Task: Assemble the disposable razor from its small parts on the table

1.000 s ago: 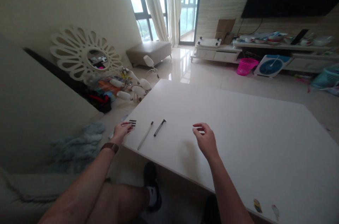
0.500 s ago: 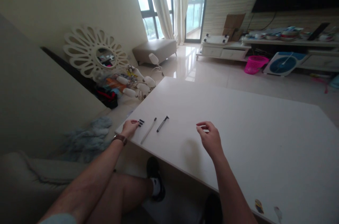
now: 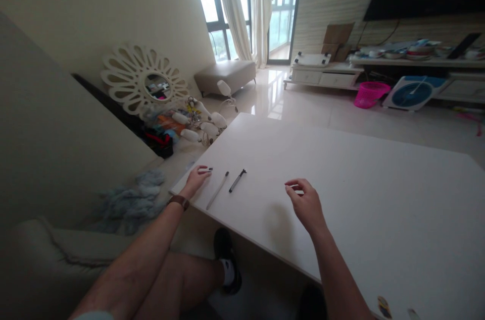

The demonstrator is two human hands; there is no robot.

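Note:
My left hand (image 3: 196, 181), a brown-banded watch on its wrist, rests at the table's near left corner. Its thumb and fingers reach with a gap between them to small black pieces (image 3: 210, 170); the hand covers part of this spot. To its right lies a thin grey stick with a dark tip (image 3: 217, 191). Beside that is a shorter black-and-silver pen-like tool (image 3: 237, 181) with a hooked end. My right hand (image 3: 304, 200) hovers over the middle of the white table (image 3: 341, 168), fingers loosely curved and apart from the thumb, holding nothing.
A yellow-and-black item (image 3: 384, 307) lies at the table's near right edge. On the floor at left are a lamp with white shades (image 3: 208, 128) and a flower-shaped mirror frame (image 3: 129, 75). A pink basket (image 3: 369, 94) and a blue fan (image 3: 411, 93) stand beyond the table.
My left hand has moved slightly forward and right over the black pieces, covering more of them. My right hand keeps nearly the same pose. The view has shifted a little.

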